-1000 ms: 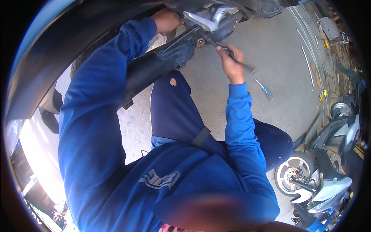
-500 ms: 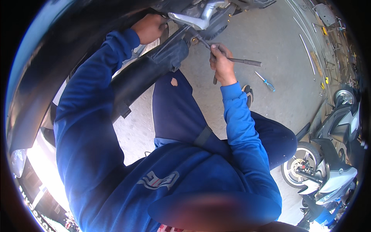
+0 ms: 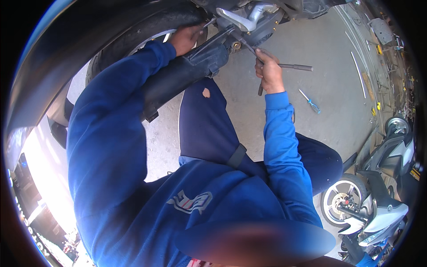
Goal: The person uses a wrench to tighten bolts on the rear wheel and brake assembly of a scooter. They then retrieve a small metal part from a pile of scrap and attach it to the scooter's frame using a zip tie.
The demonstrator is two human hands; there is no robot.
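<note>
My right hand is closed around a grey T-handle wrench, whose shaft runs up-left to a bolt on the silver metal parts of a motorcycle. My left hand reaches up behind the black rear tyre and rests against the wheel; its fingers are partly hidden. A black exhaust pipe lies between my two blue-sleeved arms. My knees in dark blue trousers are bent below.
A blue-handled screwdriver lies on the concrete floor to the right of my right hand. Parked motorcycles stand at the lower right. Metal rods and small tools lie along the far right edge.
The view has shifted, so the motorcycle parts and both hands sit a little lower and more central. My right hand has turned the wrench, whose cross handle now points right.
</note>
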